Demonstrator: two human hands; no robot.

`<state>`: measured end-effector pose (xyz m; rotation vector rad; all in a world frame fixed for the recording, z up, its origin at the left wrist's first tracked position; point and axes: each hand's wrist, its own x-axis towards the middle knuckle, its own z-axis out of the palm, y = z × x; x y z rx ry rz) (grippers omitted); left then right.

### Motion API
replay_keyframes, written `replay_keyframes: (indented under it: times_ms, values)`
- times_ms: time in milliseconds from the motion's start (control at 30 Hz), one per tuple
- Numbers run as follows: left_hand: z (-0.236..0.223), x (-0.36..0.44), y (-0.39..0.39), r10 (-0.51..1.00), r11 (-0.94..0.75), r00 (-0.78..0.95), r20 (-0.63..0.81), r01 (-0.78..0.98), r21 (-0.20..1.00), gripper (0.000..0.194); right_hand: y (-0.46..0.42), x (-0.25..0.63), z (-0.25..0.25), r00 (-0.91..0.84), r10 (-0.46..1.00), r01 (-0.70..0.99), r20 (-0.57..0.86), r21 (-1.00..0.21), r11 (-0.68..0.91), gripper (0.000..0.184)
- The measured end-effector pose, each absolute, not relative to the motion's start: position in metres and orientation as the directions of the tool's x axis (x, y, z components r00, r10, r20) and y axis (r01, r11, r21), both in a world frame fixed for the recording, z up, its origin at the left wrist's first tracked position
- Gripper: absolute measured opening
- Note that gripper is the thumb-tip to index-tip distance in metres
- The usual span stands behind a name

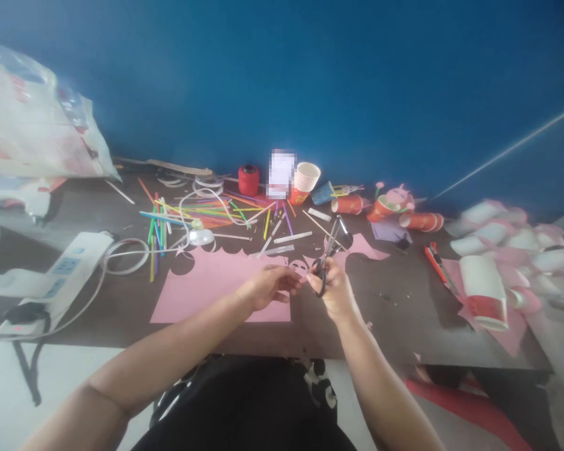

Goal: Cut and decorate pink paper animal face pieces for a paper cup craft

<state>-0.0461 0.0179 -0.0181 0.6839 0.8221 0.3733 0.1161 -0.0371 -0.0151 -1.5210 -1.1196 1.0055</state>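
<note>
My right hand [337, 289] is wrapped round the dark handles of a pair of scissors [329, 254], whose blades point up and away from me. Close beside it, my left hand [270, 288] has its fingers bent in a pinch at a small piece of pink paper [303, 275]; the fingertips are partly blurred. Under my left forearm lies a large sheet of pink paper [207, 285] with scalloped cut-outs along its far edge. Another cut pink scrap [361, 247] is just beyond the scissors.
Coloured sticks [207, 213] and a white cable are strewn across the back left. A power strip [68, 269] sits at left. Stacked paper cups [306, 178] stand by the blue wall. On the right are a red utility knife [435, 263] and a white-and-red cup [485, 293].
</note>
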Motion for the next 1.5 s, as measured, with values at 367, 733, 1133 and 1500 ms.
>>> replay_keyframes:
  times_ms: [367,733,1133,1500]
  values:
    - [-0.028,-0.047,0.014,0.640,0.694,0.571,-0.515,-0.142,0.705,0.024,-0.033,0.104,-0.016,0.299,0.950,0.097,-0.088,-0.988,-0.123,0.022]
    - [-0.025,-0.052,0.013,0.647,0.660,0.574,-0.503,-0.089,0.746,0.024,-0.032,0.096,-0.009,0.205,0.977,0.188,-0.065,-0.977,-0.104,0.023]
    - [-0.029,-0.056,0.019,0.693,0.659,0.524,-0.496,-0.181,0.730,0.017,-0.029,0.104,-0.004,0.146,0.979,0.046,-0.140,-0.988,-0.148,0.027]
    - [-0.027,-0.062,0.033,0.679,0.730,0.435,-0.591,-0.485,0.481,0.014,-0.078,0.089,-0.018,-0.235,0.911,-0.123,-0.339,-0.919,-0.374,0.040]
